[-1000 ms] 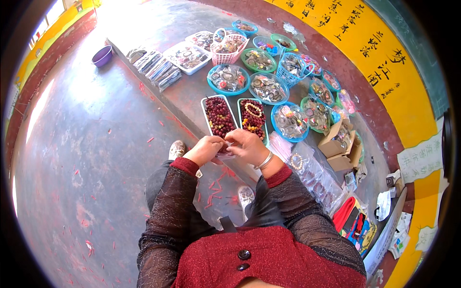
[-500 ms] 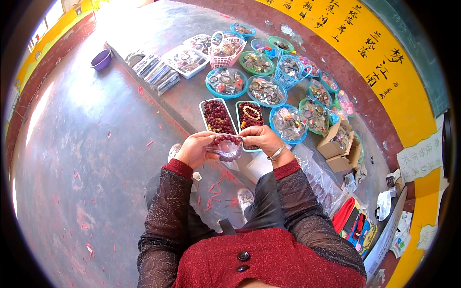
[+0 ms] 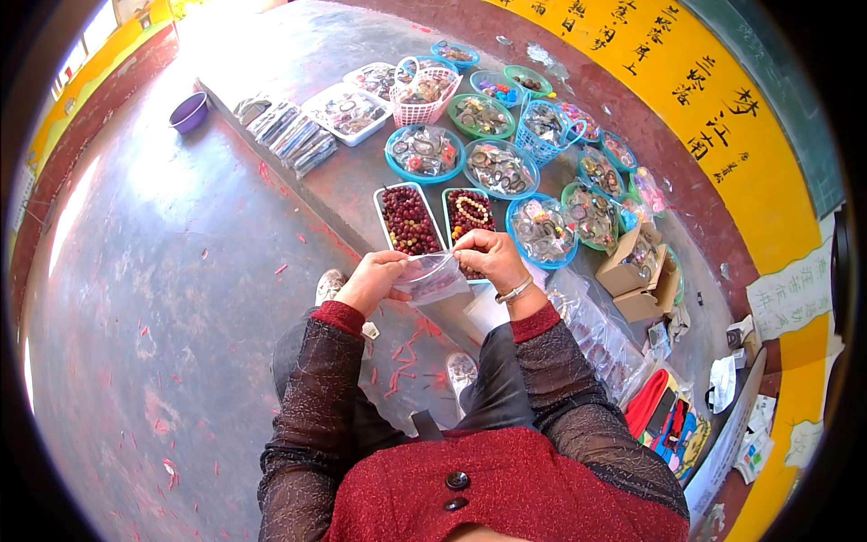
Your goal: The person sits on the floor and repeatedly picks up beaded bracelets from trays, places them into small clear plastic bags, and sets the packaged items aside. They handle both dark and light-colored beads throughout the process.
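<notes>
A small clear plastic bag (image 3: pixel 432 282) is stretched between my hands in front of my knees. My left hand (image 3: pixel 372 282) pinches its left side, and my right hand (image 3: pixel 492 260) grips its upper right corner with thumb and fingertips. No beads can be made out inside the bag. Just beyond it stands a white tray (image 3: pixel 380 206) of dark red and yellowish beads. To its right, another tray with a pale green rim (image 3: pixel 448 210) holds dark red beads and a pale yellow bead bracelet (image 3: pixel 476 213); my right hand partly covers its near end.
Baskets, including a blue basin (image 3: pixel 390 161) and a pink basket (image 3: pixel 417 114), hold packaged trinkets. Stacked packets (image 3: pixel 293 137) lie farther left. A cardboard box (image 3: pixel 632 303) and plastic sheeting (image 3: pixel 587 334) are at right. A purple basin (image 3: pixel 190 113) sits on the lower floor, beyond the step edge.
Dark red beads showed at the bag between my hands; now the bag looks clear there. My right hand has risen slightly, and the bag hangs more spread out.
</notes>
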A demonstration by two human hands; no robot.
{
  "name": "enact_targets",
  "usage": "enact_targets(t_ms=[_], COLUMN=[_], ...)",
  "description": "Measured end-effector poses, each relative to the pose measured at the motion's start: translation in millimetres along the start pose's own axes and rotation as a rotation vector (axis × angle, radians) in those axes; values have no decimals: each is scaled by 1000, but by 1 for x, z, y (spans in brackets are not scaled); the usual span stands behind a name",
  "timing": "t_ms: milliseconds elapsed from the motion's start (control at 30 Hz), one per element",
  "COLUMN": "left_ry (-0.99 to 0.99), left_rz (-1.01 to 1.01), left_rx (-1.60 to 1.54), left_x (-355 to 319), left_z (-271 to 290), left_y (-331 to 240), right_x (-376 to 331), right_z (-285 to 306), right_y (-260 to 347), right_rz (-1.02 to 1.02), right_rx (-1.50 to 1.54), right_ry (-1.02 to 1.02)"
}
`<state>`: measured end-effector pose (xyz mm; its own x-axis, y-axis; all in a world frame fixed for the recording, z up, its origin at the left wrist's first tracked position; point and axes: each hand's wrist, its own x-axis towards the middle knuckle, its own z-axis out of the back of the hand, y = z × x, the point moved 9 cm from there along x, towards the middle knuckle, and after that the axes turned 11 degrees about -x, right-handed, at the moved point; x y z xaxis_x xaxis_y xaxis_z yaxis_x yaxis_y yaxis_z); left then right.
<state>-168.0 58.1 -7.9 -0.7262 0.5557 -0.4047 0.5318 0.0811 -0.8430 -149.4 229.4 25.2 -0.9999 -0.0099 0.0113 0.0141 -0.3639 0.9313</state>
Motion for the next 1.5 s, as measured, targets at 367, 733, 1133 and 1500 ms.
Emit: enact_targets(t_ms=[367, 733, 1133, 1500], left_ry=[57, 230, 380, 314], left_rz=[-138, -301, -165, -143], left_rx=[119, -121, -164, -696], left_x=[5, 8, 6, -3], left_z=[7, -13, -41, -28], left_y=[-13, -16, 7, -15], right_x=[-7, -29, -12, 9], right_z=[-6, 15, 30, 2], right_y=[26, 89, 41, -31], right_rz=[66, 316, 98, -313], right_rx=[192, 153, 917, 871], right_ry=[-36, -401, -415, -172])
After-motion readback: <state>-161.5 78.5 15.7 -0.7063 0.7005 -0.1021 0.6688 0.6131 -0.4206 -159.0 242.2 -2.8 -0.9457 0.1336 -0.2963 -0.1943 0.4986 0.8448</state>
